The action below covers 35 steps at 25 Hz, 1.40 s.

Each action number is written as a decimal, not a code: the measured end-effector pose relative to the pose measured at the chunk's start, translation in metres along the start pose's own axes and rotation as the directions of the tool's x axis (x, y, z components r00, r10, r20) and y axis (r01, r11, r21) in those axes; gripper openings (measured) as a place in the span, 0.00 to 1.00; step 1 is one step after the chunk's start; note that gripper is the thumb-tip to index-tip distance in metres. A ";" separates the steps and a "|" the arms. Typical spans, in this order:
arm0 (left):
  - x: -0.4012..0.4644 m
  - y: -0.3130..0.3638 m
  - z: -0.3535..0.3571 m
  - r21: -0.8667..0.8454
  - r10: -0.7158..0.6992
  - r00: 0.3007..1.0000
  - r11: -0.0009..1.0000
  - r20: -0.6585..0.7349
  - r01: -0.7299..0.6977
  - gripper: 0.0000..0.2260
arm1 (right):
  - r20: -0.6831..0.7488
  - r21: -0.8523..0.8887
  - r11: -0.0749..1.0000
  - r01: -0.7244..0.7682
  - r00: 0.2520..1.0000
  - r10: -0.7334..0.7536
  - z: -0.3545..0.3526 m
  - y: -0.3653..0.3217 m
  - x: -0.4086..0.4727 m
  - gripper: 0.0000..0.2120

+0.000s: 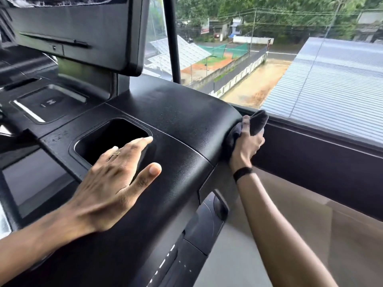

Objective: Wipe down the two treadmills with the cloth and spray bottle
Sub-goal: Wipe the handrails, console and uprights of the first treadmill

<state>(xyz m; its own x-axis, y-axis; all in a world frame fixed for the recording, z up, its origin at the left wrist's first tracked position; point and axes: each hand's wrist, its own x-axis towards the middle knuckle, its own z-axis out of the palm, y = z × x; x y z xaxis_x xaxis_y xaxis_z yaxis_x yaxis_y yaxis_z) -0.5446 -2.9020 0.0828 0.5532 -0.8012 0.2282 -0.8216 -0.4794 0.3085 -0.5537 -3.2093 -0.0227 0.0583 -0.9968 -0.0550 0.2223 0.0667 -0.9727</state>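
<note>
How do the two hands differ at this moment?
The left hand lies flat with straight fingers beside the cup recess; the right hand grips the dark cloth. The left rests on top of the console; the right works its outer right edge. Both touch the same treadmill console.

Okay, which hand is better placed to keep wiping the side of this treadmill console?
Right. The right hand already grips the cloth against the console's right edge; the left hand lies flat and empty beside the cup holder.
</note>
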 end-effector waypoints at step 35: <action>-0.082 -0.071 -0.041 -0.062 -0.273 0.907 0.962 -0.322 0.268 0.38 | 0.922 -0.349 -0.009 0.937 0.342 -0.180 0.171 -0.084 -0.197 0.37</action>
<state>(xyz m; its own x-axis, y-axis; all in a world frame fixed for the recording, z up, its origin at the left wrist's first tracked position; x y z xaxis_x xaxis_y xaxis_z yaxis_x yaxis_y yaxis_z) -0.5259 -2.7876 0.0799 0.7702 -0.4804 0.4196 -0.6334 -0.6534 0.4145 -0.4177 -3.0107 0.1079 0.8776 -0.3115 0.3642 -0.2870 -0.9502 -0.1212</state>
